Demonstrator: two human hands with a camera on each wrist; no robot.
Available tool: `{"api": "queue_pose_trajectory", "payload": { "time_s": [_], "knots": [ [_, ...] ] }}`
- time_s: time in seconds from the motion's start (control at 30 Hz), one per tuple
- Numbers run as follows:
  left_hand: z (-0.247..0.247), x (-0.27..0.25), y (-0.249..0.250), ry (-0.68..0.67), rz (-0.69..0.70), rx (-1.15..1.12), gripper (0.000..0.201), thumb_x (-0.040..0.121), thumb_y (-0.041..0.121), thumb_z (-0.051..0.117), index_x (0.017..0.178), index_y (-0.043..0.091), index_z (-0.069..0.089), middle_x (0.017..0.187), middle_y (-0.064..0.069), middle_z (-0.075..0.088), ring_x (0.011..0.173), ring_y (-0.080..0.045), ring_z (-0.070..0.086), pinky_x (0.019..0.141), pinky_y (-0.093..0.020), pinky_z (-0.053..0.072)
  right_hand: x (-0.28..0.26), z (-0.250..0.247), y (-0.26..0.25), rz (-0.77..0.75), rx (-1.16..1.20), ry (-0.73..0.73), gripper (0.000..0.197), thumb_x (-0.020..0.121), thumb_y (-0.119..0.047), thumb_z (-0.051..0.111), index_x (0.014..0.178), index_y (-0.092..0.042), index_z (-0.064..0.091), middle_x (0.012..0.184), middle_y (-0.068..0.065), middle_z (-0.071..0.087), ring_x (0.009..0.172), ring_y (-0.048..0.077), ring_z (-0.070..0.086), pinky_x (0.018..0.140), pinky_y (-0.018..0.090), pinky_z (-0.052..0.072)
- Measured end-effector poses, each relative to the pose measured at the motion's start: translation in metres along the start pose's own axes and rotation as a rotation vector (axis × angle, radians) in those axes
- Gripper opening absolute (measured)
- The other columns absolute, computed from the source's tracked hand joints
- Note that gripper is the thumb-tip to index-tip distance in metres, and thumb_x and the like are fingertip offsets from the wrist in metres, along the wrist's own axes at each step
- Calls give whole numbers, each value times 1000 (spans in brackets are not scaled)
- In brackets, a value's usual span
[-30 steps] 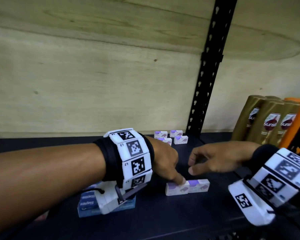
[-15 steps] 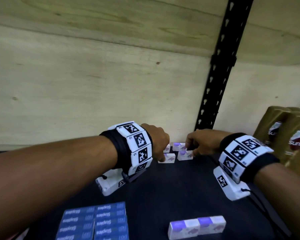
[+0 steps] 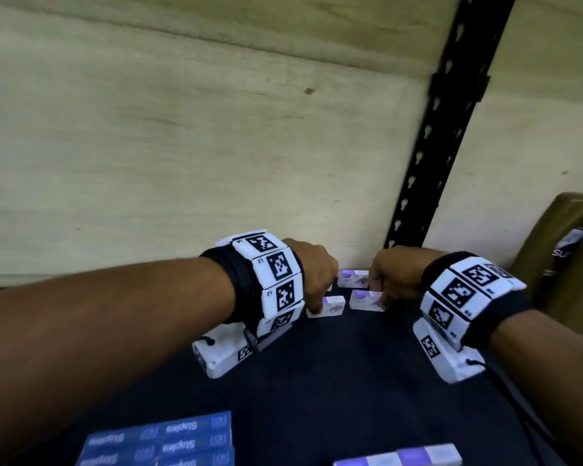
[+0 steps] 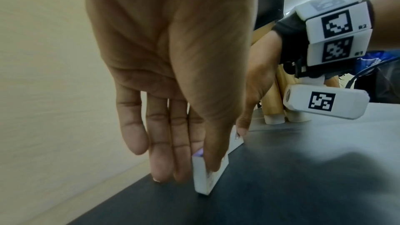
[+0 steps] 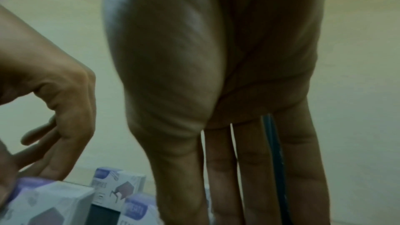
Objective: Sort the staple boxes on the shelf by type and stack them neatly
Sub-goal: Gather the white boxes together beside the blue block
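Small white-and-purple staple boxes lie at the back of the dark shelf (image 3: 334, 381). My left hand (image 3: 317, 309) pinches the front-left box (image 3: 332, 306) between thumb and fingers; the left wrist view shows that box (image 4: 204, 175) standing on the shelf in the grip. My right hand (image 3: 382, 299) holds the end of the front-right box (image 3: 364, 301), thumb in front and fingers behind. A third box (image 3: 352, 278) sits behind, between the hands. In the right wrist view, the right hand's box (image 5: 138, 211) shows beside the thumb, with the left hand's box (image 5: 43, 203) at lower left.
A block of blue Staples boxes (image 3: 182, 438) lies at the front left. A row of white-and-purple boxes (image 3: 401, 460) sits at the front centre. Golden shampoo bottles (image 3: 566, 264) stand at the right, a black slotted upright (image 3: 451, 129) behind, and a plywood wall (image 3: 182, 146) at the back.
Both hands left the pair of boxes at the front and reached to the back of the shelf. Each has now taken hold of one of the boxes there.
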State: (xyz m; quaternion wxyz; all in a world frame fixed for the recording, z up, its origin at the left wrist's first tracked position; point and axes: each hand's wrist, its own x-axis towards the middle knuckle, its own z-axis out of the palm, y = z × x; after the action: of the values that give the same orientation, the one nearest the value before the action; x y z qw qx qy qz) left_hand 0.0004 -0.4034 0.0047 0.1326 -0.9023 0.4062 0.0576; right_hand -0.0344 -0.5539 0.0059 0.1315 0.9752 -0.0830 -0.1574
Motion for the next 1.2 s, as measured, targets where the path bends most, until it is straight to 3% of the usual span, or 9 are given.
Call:
{"api": "queue_pose_trajectory", "payload": {
  "time_s": [0.17,0.4,0.5,0.6,0.8,0.83,0.93,1.1,1.2],
  "knots": [
    [0,-21,9,-17,42,-9,22,87,37,72,99,19,70,86,5,58,72,-14,51,63,-27,41,-21,-1,-6,-7,-17,-28,35,83,-25,78,115,-13,72,103,1,68,97,18,62,86,29,52],
    [3,-56,24,-90,117,-5,24,89,36,70,100,15,72,84,5,60,58,-6,43,53,-21,40,-60,6,-16,-32,50,-3,32,94,-22,65,123,-8,65,124,10,65,105,26,61,91,32,47],
    [4,-72,30,-130,140,-28,26,89,31,71,103,9,73,92,-1,68,53,-5,44,31,-7,30,-77,11,-18,-55,-13,-46,38,83,-29,78,117,-15,71,116,0,70,107,21,63,95,33,51],
    [6,-84,33,-155,145,-75,21,89,26,71,97,6,71,101,-8,72,47,-5,49,30,-6,29,-92,16,-16,-67,44,-47,32,80,-23,80,111,-17,73,111,0,72,104,19,64,94,33,52],
    [19,-109,34,-15,183,-83,28,87,31,72,110,16,69,107,-3,71,76,-5,53,63,-20,40,-119,26,-10,-86,124,-75,24,81,-20,79,105,-21,77,97,-8,72,98,14,65,91,31,53],
    [19,-111,36,-35,188,-86,28,87,32,72,109,15,69,103,-3,71,71,-3,53,63,-17,41,-123,28,-9,-85,134,-69,23,80,-20,80,103,-21,77,87,-11,70,93,12,65,86,28,53],
    [16,-113,41,-186,173,-131,25,85,32,74,100,11,74,79,2,68,48,2,53,40,-9,37,-134,33,-7,-102,164,-77,19,80,-21,79,99,-23,79,70,-18,63,77,3,60,72,19,48],
    [21,-117,41,-200,145,-138,22,81,37,76,92,17,74,89,3,74,67,-8,60,52,-19,44,-148,36,-9,-135,213,-93,14,80,-22,79,93,-25,80,51,-26,60,65,-4,56,67,15,45],
    [23,-119,41,-207,129,-156,17,81,33,76,92,19,74,81,9,71,69,-9,61,54,-21,46,-156,37,-11,-145,233,-115,10,81,-22,78,88,-29,79,50,-28,60,59,-9,56,65,14,43]
  ]
}}
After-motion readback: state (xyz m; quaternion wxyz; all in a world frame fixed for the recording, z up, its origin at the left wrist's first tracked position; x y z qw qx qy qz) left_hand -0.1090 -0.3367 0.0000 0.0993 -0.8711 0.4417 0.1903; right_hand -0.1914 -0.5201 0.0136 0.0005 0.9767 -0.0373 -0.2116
